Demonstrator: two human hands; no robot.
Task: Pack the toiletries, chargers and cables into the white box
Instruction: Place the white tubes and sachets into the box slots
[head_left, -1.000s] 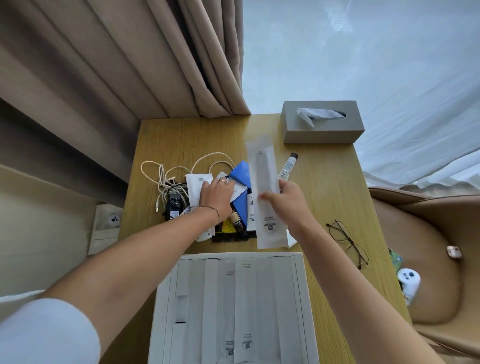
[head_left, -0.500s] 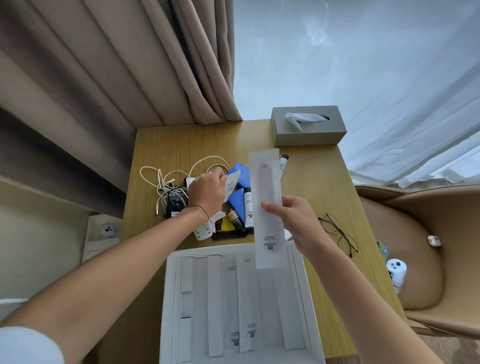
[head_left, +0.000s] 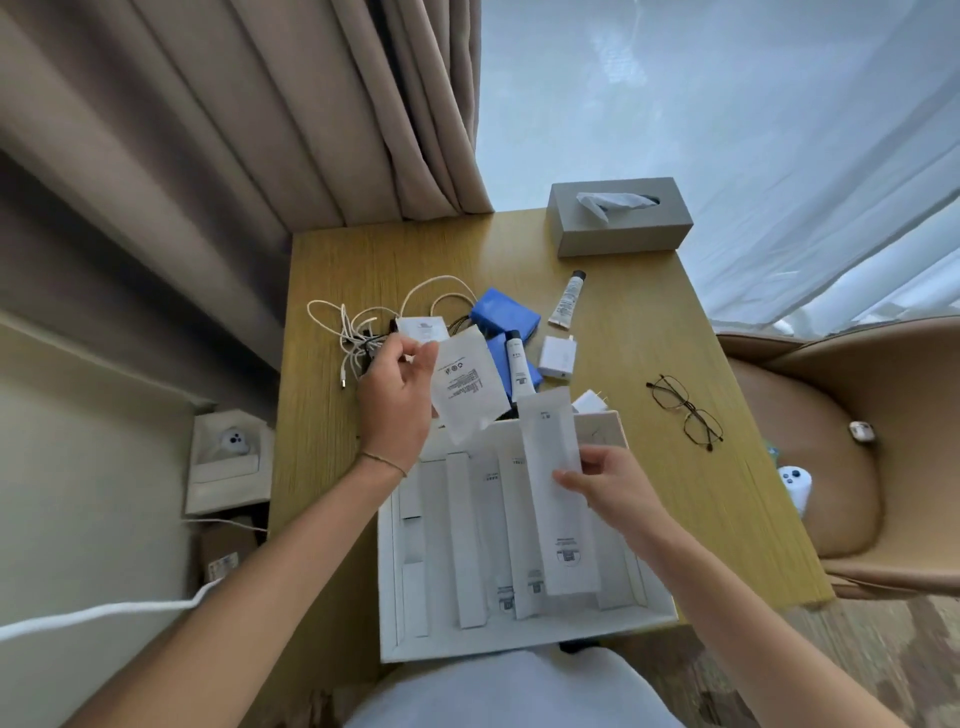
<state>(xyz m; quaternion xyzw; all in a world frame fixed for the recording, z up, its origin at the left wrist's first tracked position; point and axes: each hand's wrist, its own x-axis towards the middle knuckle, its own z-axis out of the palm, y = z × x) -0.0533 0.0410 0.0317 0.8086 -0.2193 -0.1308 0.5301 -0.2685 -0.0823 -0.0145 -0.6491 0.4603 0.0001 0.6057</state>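
The white box (head_left: 387, 597) lies open at the table's near edge, with several long white sachets lying side by side in it. My right hand (head_left: 608, 488) grips a long white sachet (head_left: 558, 499) and holds it over the box's right half. My left hand (head_left: 397, 400) holds a small white packet (head_left: 467, 384) with printed text just beyond the box's far rim. Behind them on the table lie tangled white cables (head_left: 358, 332), blue pouches (head_left: 504, 314), a white bottle with a black cap (head_left: 517, 364), a white charger (head_left: 557, 357) and a small tube (head_left: 567, 299).
A grey tissue box (head_left: 621, 223) stands at the wooden table's (head_left: 332, 270) far right corner. Glasses (head_left: 684, 410) lie right of the box. A tan chair (head_left: 841, 415) with a white controller stands at the right. Curtains hang behind.
My right hand has brought the long sachet back from the pile to over the box. My left hand has lifted the small packet off the pile and drawn it toward the box.
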